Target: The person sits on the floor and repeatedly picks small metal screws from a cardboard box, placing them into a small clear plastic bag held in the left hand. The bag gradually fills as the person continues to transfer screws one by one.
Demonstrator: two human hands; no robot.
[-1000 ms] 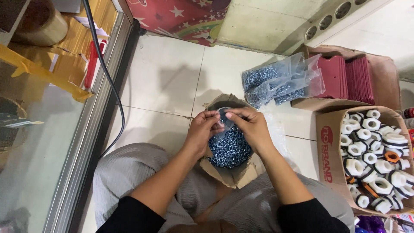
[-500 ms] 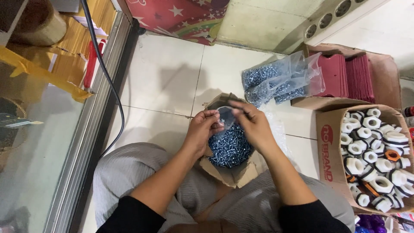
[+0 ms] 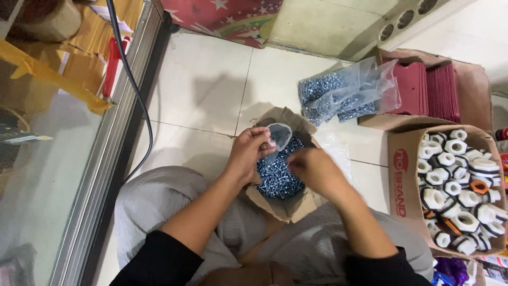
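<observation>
A brown cardboard box (image 3: pixel 286 207) full of small silver screws (image 3: pixel 276 176) rests between my knees on the floor. My left hand (image 3: pixel 248 151) holds a small clear plastic bag (image 3: pixel 279 134) open above the box's far edge. My right hand (image 3: pixel 312 168) is lower, over the right side of the screws, fingers curled; whether it holds any screws is hidden.
Several filled clear bags of screws (image 3: pixel 344 95) lie on the tiled floor ahead. To the right stand a cardboard box of white plastic nuts (image 3: pixel 460 190) and a box of dark red sheets (image 3: pixel 428 95). A glass door with a metal frame (image 3: pixel 100 159) and a black cable (image 3: pixel 135 90) run along the left.
My hands were together over the box; the right hand has dropped to the right onto the screws, while the left stays up with the small bag held open.
</observation>
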